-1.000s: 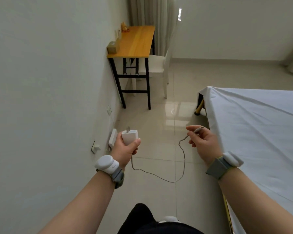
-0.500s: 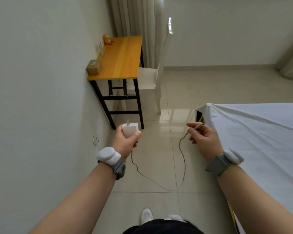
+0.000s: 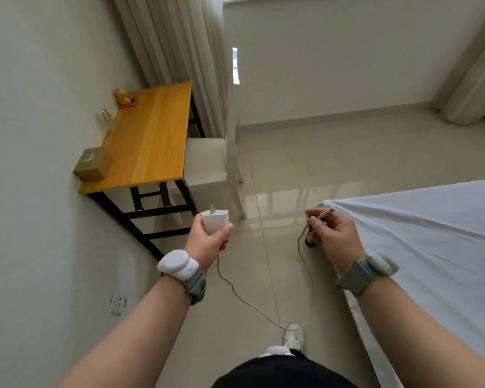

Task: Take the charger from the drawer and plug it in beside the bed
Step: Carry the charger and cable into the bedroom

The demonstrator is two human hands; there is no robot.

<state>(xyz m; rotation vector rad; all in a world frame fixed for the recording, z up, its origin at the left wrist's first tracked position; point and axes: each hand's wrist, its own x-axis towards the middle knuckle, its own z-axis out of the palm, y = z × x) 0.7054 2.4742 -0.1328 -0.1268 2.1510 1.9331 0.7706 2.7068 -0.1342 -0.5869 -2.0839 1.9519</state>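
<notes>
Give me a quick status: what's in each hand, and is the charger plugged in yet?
Left hand shut on charger, prongs up. Right hand pinching cable end. Not plugged in; wall socket low on left. Nothing in the way.

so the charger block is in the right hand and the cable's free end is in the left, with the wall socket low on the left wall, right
Not quite: the hands are swapped. In the head view the charger sits in the left hand, and the right hand pinches the cable end. The rest holds: the socket is low on the left wall.
</notes>
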